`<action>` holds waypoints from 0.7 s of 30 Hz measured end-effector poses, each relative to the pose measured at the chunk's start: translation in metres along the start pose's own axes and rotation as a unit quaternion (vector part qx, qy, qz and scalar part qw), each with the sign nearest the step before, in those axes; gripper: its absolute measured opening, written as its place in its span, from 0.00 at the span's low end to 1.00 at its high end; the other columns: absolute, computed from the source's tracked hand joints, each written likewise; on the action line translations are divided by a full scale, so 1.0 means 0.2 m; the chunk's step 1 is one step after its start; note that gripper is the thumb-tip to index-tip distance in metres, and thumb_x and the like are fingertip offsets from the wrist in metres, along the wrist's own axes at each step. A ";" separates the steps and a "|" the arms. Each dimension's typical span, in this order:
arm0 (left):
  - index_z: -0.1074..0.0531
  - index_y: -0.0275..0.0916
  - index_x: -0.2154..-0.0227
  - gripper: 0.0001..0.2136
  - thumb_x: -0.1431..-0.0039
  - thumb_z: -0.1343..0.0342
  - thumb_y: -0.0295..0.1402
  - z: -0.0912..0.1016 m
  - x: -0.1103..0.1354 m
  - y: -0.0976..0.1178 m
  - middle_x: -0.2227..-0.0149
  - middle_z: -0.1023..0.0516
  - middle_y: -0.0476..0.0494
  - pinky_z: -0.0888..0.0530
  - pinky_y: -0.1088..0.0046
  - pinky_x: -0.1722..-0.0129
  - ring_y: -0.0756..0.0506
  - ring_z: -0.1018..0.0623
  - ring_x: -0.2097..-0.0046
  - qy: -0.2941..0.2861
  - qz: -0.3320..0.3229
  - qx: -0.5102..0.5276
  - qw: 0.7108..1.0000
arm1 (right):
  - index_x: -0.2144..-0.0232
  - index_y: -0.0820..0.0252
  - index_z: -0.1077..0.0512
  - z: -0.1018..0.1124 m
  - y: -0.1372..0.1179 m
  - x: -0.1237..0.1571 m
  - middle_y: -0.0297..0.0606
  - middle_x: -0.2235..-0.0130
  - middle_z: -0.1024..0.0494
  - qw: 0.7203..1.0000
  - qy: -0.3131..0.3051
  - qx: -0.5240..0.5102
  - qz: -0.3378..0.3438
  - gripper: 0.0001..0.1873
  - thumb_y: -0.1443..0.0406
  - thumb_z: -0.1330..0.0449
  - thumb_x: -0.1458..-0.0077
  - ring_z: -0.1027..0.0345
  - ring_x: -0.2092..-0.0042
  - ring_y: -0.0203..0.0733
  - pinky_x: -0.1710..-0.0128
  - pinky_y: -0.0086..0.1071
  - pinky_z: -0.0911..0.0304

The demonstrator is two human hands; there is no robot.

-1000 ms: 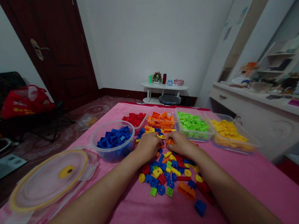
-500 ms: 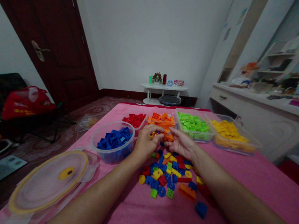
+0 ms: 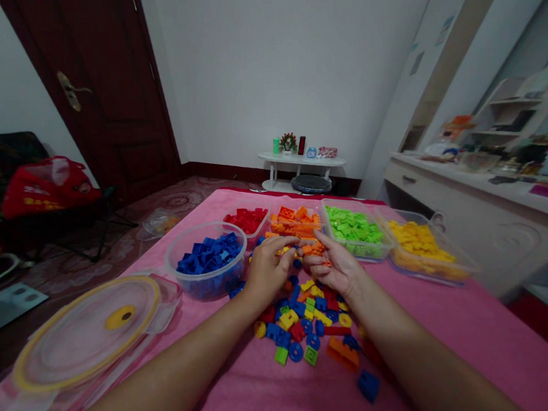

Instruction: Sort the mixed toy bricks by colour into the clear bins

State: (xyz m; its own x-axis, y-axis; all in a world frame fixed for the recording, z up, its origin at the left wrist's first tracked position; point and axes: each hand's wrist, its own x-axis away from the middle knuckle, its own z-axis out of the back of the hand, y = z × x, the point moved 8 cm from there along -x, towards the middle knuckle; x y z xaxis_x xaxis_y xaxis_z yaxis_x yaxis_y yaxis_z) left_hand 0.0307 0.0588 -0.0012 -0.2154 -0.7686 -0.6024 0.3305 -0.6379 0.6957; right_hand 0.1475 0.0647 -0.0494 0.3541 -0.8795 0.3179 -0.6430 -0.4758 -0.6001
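The worktop [image 3: 251, 386] is pink, the far-left door [image 3: 95, 87] dark. Right hand [image 3: 339, 267] pinches orange bricks [image 3: 312, 249]; left hand [image 3: 268, 267] half open.

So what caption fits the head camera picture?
Right hand holding orange bricks, left hand alongside, near a mixed brick pile and five tubs.

We held orange bricks [image 3: 313, 249] in our right hand [image 3: 337, 265], our curved left hand [image 3: 266, 267] just beside it and perhaps touching them, between a bowl [image 3: 208, 278] of blue bricks [image 3: 210, 253] and a box [image 3: 377, 247] of green ones.
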 end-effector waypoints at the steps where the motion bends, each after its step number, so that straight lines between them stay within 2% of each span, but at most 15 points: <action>1: 0.23 0.39 0.60 0.11 0.42 0.48 0.26 0.00 0.00 -0.04 0.58 0.21 0.45 0.30 0.68 0.51 0.46 0.24 0.54 0.000 0.014 -0.005 1.000 | 0.66 0.65 0.34 0.01 -0.03 0.00 0.38 0.77 0.29 1.000 0.011 -0.010 0.021 0.18 0.58 0.56 0.35 0.46 0.85 0.25 0.92 0.14 0.55; 4: 0.23 0.40 0.60 0.11 0.44 0.47 0.26 -0.03 0.01 -0.12 0.58 0.21 0.45 0.29 0.68 0.52 0.45 0.24 0.55 -0.012 0.038 -0.023 0.999 | 0.60 0.67 0.33 0.06 -0.12 0.02 0.43 0.73 0.26 0.993 0.063 -0.046 0.089 0.18 0.60 0.57 0.36 0.32 0.77 0.34 0.85 0.20 0.38; 6: 0.23 0.40 0.60 0.12 0.44 0.47 0.26 -0.05 0.02 -0.15 0.58 0.21 0.45 0.29 0.67 0.51 0.45 0.24 0.54 -0.025 0.040 -0.036 0.998 | 0.55 0.69 0.34 0.08 -0.16 0.03 0.49 0.66 0.24 0.986 0.089 -0.069 0.125 0.19 0.60 0.56 0.36 0.26 0.66 0.41 0.73 0.29 0.27; 7: 0.23 0.40 0.60 0.12 0.44 0.47 0.26 -0.06 0.03 -0.16 0.58 0.21 0.45 0.29 0.67 0.51 0.45 0.24 0.54 -0.033 0.039 -0.042 0.998 | 0.53 0.70 0.35 0.09 -0.18 0.04 0.52 0.63 0.24 0.983 0.097 -0.079 0.136 0.21 0.59 0.56 0.37 0.26 0.62 0.44 0.68 0.33 0.26; 10: 0.23 0.40 0.61 0.11 0.45 0.46 0.25 -0.09 0.04 -0.17 0.59 0.20 0.45 0.29 0.67 0.52 0.45 0.24 0.56 -0.061 0.032 -0.059 0.996 | 0.47 0.72 0.39 0.08 -0.18 0.05 0.60 0.52 0.28 0.977 0.113 -0.105 0.148 0.26 0.55 0.56 0.37 0.29 0.52 0.50 0.62 0.41 0.26; 14: 0.23 0.40 0.61 0.12 0.46 0.46 0.25 -0.12 0.05 -0.14 0.60 0.20 0.45 0.30 0.66 0.53 0.45 0.24 0.56 -0.087 0.018 -0.086 0.992 | 0.46 0.73 0.41 0.07 -0.17 0.09 0.66 0.47 0.35 0.972 0.133 -0.120 0.152 0.30 0.52 0.57 0.37 0.34 0.46 0.55 0.63 0.42 0.26; 18: 0.22 0.39 0.61 0.12 0.46 0.46 0.24 -0.12 0.05 -0.14 0.60 0.20 0.45 0.31 0.67 0.53 0.45 0.24 0.56 -0.098 0.033 -0.092 0.990 | 0.49 0.69 0.40 0.06 -0.25 0.08 0.58 0.50 0.31 0.965 0.151 -0.121 0.177 0.27 0.52 0.57 0.38 0.34 0.47 0.52 0.65 0.39 0.26; 21: 0.22 0.39 0.62 0.11 0.46 0.46 0.24 -0.12 0.04 -0.14 0.60 0.20 0.45 0.31 0.68 0.53 0.45 0.24 0.55 -0.104 0.040 -0.093 0.989 | 0.52 0.67 0.38 0.02 -0.42 0.03 0.53 0.57 0.28 0.952 0.161 -0.102 0.240 0.24 0.54 0.59 0.37 0.30 0.53 0.46 0.67 0.34 0.27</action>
State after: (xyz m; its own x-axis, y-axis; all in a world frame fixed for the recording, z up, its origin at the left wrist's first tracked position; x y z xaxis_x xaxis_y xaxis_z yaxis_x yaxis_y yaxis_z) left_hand 0.0419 0.0712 -0.0355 -0.3595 -0.8225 -0.4407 0.5136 -0.5688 0.6425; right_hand 0.2066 0.0988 -0.0012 -0.2194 -0.9369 0.2721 -0.8086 0.0186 -0.5881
